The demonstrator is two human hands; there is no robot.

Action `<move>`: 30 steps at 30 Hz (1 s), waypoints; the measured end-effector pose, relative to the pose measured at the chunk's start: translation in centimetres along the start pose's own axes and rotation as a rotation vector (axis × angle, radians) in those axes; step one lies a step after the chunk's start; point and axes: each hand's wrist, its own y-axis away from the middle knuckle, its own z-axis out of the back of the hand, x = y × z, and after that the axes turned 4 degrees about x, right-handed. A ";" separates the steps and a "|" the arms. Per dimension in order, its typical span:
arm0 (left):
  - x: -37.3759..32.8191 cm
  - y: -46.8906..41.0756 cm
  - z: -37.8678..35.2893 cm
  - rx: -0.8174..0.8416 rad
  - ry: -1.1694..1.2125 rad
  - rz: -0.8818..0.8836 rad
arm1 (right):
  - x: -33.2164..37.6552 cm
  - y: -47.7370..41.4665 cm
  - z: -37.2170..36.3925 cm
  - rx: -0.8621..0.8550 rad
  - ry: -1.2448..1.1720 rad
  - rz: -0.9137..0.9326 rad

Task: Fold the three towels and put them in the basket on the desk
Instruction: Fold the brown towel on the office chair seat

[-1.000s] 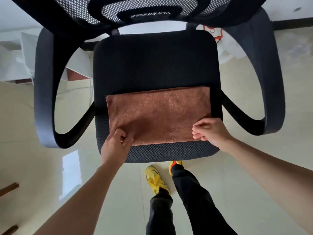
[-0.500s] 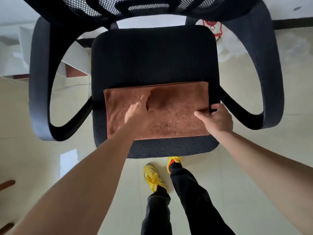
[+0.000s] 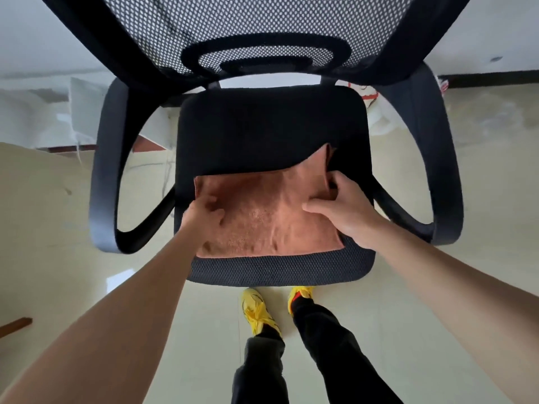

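A brown towel (image 3: 262, 217) lies on the front half of a black office chair seat (image 3: 271, 132). My left hand (image 3: 204, 214) presses flat on the towel's left part, fingers spread. At the towel's right edge my right hand (image 3: 341, 205) pinches the cloth, and the far right corner is lifted and peaked upward. Only this one towel shows. No basket or desk is in view.
The chair's mesh back (image 3: 233, 33) fills the top, and its armrests curve out at left (image 3: 108, 170) and right (image 3: 443, 158). Below the seat are my legs in black trousers with yellow shoes (image 3: 256, 310) on a pale tiled floor. White sheets (image 3: 43, 112) lie at back left.
My left hand slid from the towel's middle to its left part. My right hand closed on the right edge and raised the far right corner, wrinkling the cloth.
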 end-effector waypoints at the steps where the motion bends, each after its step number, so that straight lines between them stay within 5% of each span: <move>1: 0.8 -0.2 0.3 0.009 0.062 0.021 | 0.8 0.1 -1.4 0.032 0.024 0.028; 17: 7.1 -1.7 4.7 0.041 0.273 -0.006 | 2.4 -5.9 -22.3 0.014 0.568 -0.062; 21: 5.6 -0.5 5.4 -0.062 0.215 -0.059 | 2.0 -5.4 -20.9 0.076 0.223 -0.158; 24: 3.2 0.4 5.2 -0.146 0.135 -0.232 | 1.2 -4.2 -18.0 -0.141 -0.070 -0.186; 27: 0.6 -1.0 3.6 0.093 0.136 -0.327 | -1.0 -2.8 -16.6 -0.139 -0.236 -0.349; 30: -0.3 -3.2 2.7 0.255 0.067 -0.224 | -3.4 -2.2 -15.7 -0.063 -0.257 -0.401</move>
